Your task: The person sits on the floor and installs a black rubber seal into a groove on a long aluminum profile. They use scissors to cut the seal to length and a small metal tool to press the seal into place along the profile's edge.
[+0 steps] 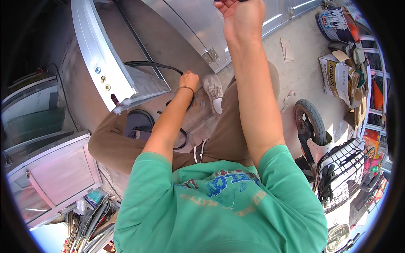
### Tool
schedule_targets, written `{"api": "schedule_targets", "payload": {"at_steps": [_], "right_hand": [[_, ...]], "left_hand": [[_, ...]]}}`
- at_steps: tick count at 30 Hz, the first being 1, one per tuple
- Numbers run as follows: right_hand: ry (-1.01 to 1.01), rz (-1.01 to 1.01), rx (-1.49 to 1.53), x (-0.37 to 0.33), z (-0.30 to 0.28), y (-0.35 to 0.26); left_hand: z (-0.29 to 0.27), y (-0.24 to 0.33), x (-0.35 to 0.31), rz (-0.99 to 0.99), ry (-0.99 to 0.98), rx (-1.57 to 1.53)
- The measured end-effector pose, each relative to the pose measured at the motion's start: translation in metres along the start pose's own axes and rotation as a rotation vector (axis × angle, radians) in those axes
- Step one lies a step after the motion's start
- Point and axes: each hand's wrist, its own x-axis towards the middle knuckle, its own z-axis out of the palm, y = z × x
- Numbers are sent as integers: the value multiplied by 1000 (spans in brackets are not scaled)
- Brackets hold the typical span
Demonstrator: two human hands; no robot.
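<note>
My left hand (189,79) is closed around a black flexible strip (158,64), in front of my knees and beside my shoe. One stretch of the strip runs left behind a silver metal profile (101,63); more of it lies in loops (145,114) by my left leg. My right hand (242,17) is stretched far ahead at the upper edge of the head view, palm side showing and fingers curled. A bit of something dark shows at its fingers, but the edge of the picture cuts it off. The profile's near end has screws and a slot.
A silver door panel (185,27) with a hinge lies ahead. To the right are an opened cardboard box (335,78), a scooter's wheel (311,122) and its wire basket (344,173). Framed panels (63,173) and a heap of scrap strips (93,225) are at the left.
</note>
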Motion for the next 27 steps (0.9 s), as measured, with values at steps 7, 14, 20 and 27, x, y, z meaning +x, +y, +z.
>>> {"api": "schedule_targets", "payload": {"at_steps": [7,14,20,27], "right_hand": [[52,196,111,-10,15,-34],[-85,167,206,-4,2,-31],[-379,453,443,5,-21,-45],[-419,447,427,13,-30,-46]], "left_hand": [[56,-46,61,-270,-104,226],[86,-61,79,-573,-204,373],[96,-67,83,-591,-349,271],[96,-75,87,-538,-402,63]]}}
